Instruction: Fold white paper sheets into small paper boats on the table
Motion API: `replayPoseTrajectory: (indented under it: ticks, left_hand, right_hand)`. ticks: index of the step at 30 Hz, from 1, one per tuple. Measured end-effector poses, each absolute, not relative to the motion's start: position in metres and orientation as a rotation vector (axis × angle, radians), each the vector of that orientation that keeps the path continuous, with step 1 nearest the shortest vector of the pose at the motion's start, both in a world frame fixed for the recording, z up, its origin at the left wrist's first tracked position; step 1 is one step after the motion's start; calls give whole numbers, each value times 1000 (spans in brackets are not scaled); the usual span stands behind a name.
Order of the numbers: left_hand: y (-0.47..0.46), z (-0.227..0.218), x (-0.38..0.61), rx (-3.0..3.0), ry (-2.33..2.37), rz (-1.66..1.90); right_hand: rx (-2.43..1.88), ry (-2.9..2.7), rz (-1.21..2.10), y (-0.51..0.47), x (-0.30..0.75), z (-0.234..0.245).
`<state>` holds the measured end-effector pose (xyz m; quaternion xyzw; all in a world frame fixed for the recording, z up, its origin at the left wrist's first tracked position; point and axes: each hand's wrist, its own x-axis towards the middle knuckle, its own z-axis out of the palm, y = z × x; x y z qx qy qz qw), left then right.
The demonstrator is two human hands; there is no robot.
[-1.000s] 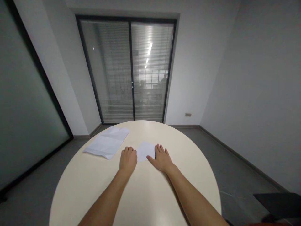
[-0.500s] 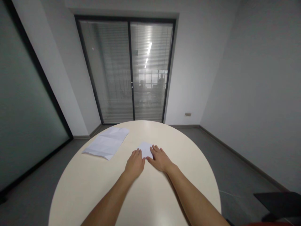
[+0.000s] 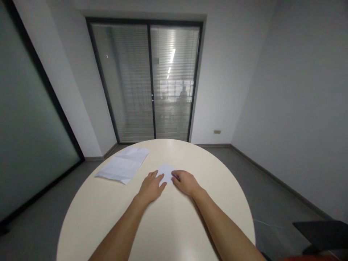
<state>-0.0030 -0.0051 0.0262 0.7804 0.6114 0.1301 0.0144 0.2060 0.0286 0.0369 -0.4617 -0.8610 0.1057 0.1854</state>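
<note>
A small folded white paper lies on the round cream table, a little beyond the middle. My left hand rests flat on the table at the paper's near left edge, its fingers stretched out and touching the paper. My right hand sits at the paper's right edge with its fingers curled in, the fingertips pinching that edge. Both hands cover the near part of the paper.
A larger creased white sheet lies on the far left of the table. Glass doors with blinds stand behind it, with a person's dark outline beyond them. A dark chair edge shows at the lower right.
My left hand went from a fist left of the paper to a flat open hand on its near edge. My right hand's fingers curled from flat into a pinch on the right edge.
</note>
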Motion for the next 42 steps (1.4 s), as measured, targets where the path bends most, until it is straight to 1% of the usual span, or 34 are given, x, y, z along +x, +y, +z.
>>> replayPoseTrajectory:
  ticks: [3, 7, 13, 22, 29, 42]
  left_hand:
    - [-5, 26, -3, 2440, 1877, 417]
    - [-4, 23, -1, 2449, 1878, 438]
    - [-2, 18, 5, 2445, 1952, 483]
    - [-5, 25, 2, 2441, 1897, 460]
    - [-5, 30, -4, 2430, 1837, 429]
    - [-7, 34, -6, 2434, 1814, 437]
  right_hand:
    - [-1338, -2371, 239, 31, 205, 34]
    - [-1535, -2253, 183, 35, 205, 32]
    - [-1680, -2222, 192, 36, 206, 36]
    - [-1530, -2280, 235, 34, 214, 39]
    - [-1281, -2465, 284, 36, 227, 39]
    - [-1305, -2475, 239, 32, 228, 41]
